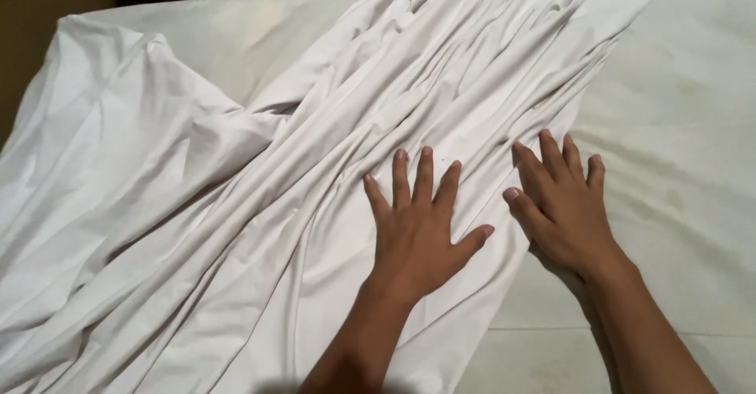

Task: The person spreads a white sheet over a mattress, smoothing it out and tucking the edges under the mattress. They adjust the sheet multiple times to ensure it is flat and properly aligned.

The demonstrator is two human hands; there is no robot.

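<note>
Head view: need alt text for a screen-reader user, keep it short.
Two bare hands press flat, fingers spread, on a wrinkled white sheet bunched diagonally across a bare mattress. The left hand lies fully on the fabric; the right hand rests at the sheet's edge, partly over the mattress.

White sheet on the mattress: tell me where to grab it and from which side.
Probably grip the white sheet at its free right edge, coming from the right where the mattress lies bare. That edge lies by the right hand, reachable and loose. The left hand presses flat mid-cloth, where long folds offer nothing to pinch cleanly.
</note>
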